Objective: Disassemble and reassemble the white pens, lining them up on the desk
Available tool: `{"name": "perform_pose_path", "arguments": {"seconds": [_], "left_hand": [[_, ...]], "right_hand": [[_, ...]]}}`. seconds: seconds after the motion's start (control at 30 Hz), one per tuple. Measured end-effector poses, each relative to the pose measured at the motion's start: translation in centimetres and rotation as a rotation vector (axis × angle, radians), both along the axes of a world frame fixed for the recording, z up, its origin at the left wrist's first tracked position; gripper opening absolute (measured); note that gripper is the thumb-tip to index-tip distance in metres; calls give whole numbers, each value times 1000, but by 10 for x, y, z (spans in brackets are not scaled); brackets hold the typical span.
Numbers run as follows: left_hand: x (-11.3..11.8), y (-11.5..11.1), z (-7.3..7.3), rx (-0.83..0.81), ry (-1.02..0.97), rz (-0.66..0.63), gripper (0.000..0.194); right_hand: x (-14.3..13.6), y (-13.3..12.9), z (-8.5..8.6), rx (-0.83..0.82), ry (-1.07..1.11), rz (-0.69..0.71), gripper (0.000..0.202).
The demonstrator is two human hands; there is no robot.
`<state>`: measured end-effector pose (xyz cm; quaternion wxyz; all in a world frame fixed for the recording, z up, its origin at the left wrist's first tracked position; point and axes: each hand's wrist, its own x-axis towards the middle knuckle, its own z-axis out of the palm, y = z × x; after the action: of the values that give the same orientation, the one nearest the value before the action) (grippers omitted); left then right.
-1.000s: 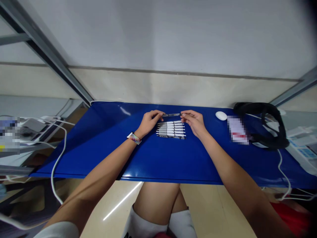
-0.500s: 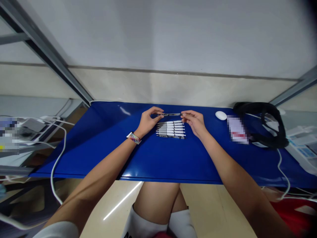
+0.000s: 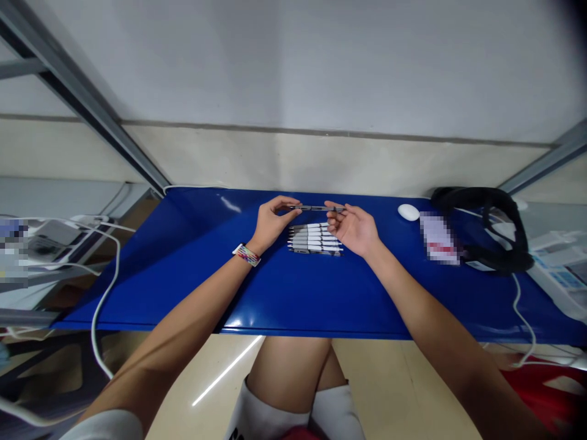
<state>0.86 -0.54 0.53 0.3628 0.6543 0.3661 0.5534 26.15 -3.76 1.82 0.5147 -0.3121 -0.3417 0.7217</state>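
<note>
A dark pen (image 3: 312, 208) lies level between my two hands, just beyond a row of pens. My left hand (image 3: 274, 221) pinches its left end between thumb and fingers. At its right end, my right hand (image 3: 355, 226) has the pen between thumb and fingers, the palm turned partly upward. Several white-and-grey pens (image 3: 314, 237) lie side by side on the blue tabletop, tips to the left. The nearest pen in the row (image 3: 316, 252) looks darker. My right fingers cover the right ends of the farther pens.
On the right of the blue table (image 3: 293, 293) are a white oval object (image 3: 408, 212), a blurred-out card (image 3: 439, 238) and a black headset-like band (image 3: 520, 232). White cables (image 3: 101, 305) run along both sides. A pale wall stands behind.
The right hand has rolled its palm upward, and its fingers have shifted along the pen's right end. The held pen is slightly higher in view. My left hand keeps its pinch.
</note>
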Motion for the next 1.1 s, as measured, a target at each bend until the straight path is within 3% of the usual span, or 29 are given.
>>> {"name": "perform_pose_path", "arguments": {"seconds": [0.2, 0.33, 0.9, 1.1], "left_hand": [[-1, 2, -3, -38, 1, 16, 29], [1, 0, -1, -61, -12, -28, 29], [4, -3, 1, -25, 38, 8, 28], [3, -2, 0, -31, 15, 8, 28]], "right_hand": [[0, 0, 0, 28, 68, -12, 33], [-3, 1, -1, 66, 29, -96, 22], [-9, -1, -3, 19, 65, -182, 23], [-7, -2, -2, 8, 137, -140, 34]]}}
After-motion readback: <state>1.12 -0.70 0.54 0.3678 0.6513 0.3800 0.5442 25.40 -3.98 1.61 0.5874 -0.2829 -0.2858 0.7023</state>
